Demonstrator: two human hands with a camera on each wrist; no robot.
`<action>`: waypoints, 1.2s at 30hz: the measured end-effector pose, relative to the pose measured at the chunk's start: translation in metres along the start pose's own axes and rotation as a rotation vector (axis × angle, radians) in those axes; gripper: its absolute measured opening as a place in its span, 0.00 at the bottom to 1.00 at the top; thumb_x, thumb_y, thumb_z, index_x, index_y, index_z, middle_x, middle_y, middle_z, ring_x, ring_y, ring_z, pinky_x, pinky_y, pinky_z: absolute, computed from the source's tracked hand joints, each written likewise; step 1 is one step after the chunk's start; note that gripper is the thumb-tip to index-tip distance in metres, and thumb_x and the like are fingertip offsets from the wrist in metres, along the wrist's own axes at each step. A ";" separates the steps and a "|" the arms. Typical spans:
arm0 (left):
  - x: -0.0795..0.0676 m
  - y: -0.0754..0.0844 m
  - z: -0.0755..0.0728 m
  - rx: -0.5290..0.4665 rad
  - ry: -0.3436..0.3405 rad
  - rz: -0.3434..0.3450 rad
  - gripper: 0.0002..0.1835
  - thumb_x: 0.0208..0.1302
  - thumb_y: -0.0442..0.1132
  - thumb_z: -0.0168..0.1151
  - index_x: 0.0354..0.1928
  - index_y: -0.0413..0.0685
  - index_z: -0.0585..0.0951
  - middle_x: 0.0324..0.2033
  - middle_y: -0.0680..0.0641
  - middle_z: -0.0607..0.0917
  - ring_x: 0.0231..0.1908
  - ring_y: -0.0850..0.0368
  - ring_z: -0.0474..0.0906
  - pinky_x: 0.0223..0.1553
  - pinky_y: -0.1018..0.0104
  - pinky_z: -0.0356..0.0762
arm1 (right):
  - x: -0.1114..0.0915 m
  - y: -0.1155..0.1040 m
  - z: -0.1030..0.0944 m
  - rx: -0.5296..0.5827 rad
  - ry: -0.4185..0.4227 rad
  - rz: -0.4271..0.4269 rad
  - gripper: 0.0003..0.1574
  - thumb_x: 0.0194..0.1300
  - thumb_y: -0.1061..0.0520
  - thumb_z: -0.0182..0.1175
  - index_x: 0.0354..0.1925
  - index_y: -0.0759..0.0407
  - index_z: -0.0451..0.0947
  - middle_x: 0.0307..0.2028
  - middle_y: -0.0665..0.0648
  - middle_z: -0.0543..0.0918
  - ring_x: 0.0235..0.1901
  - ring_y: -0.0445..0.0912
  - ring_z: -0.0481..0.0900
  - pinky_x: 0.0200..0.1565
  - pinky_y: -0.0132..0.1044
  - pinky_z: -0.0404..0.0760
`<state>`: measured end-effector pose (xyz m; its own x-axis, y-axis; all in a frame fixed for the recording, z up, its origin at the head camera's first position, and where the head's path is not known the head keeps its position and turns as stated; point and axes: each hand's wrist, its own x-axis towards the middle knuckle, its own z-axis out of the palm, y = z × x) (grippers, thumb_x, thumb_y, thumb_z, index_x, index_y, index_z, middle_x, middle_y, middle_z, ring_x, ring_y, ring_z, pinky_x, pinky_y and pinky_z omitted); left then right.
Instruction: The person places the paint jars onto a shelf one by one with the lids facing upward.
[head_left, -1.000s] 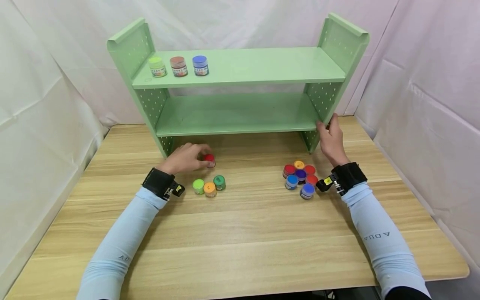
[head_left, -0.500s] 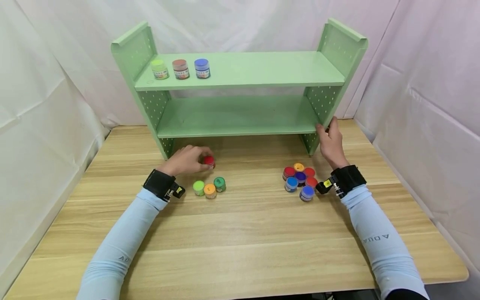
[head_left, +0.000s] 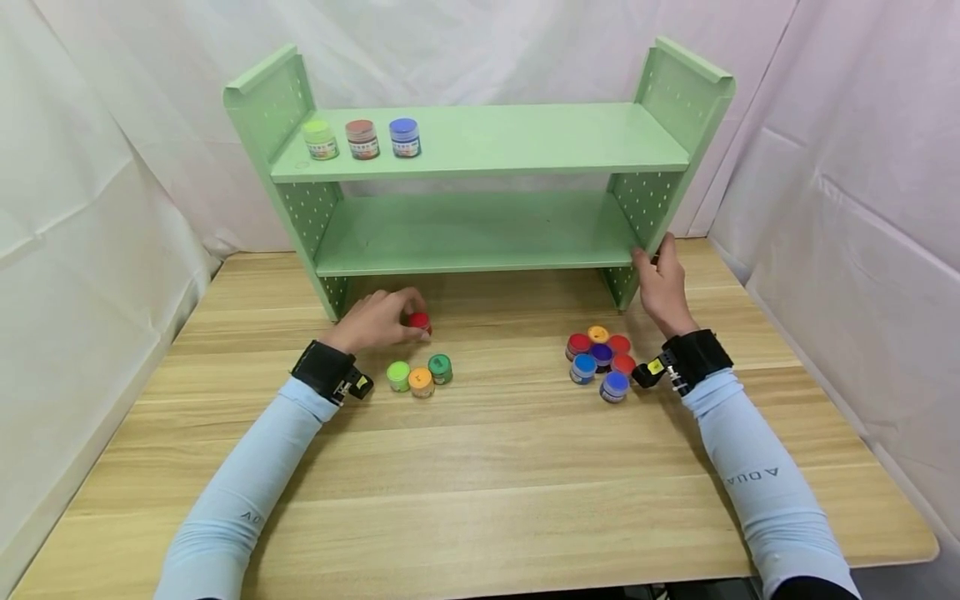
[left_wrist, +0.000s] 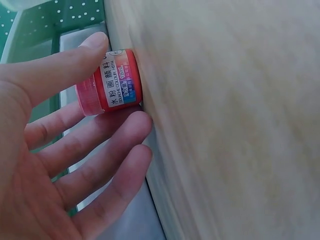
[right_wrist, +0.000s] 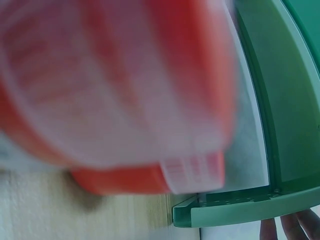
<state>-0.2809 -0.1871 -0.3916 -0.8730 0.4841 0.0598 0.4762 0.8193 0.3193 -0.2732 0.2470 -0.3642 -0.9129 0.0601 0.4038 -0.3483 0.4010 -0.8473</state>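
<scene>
In the head view, a small red jar [head_left: 421, 322] was pinched between the thumb and bent fingers [head_left: 408, 297] of the left hand [head_left: 380, 320], low at the desk [head_left: 480, 483] and in front of a green shelf unit [head_left: 487, 233], toward its left end. Nearer the camera, a light green jar [head_left: 398, 377], an orange jar [head_left: 422, 382] and a dark green jar [head_left: 440, 368] were grouped together. The unit's right end was gripped by the right hand [head_left: 663, 292], and near it seven jars [head_left: 602, 357] were clustered. Three more jars [head_left: 363, 140] were lined up on the upper board.

In the left wrist view, the red jar was shown capped and upright, its base at or very near the desk; contact could not be told. The thumb was laid against its side near the lid, while the lowest fingers were loosely bent and apart from it. By its look, the jar was judged light, stiff and hardly fragile, though its smooth plastic might prove slippery; opposite sides just below the lid were judged the surest hold.

In the right wrist view, the foreground was filled by a blurred red jar [right_wrist: 115, 85]. Beyond it, fingers were seen at the unit's outer side; the thumb was not shown.
</scene>
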 end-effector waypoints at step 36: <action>-0.003 0.034 -0.033 0.002 0.342 0.186 0.18 0.53 0.56 0.68 0.43 0.56 0.80 0.29 0.60 0.81 0.22 0.68 0.73 0.25 0.66 0.69 | 0.014 0.037 -0.001 -0.020 0.011 0.001 0.33 0.75 0.45 0.41 0.72 0.51 0.48 0.61 0.62 0.66 0.52 0.48 0.66 0.51 0.50 0.69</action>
<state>-0.2656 -0.1709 -0.3495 -0.7563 0.4946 0.4283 0.6298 0.7277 0.2717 -0.2987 0.2641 -0.3898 -0.9111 0.0703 0.4063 -0.3425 0.4195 -0.8407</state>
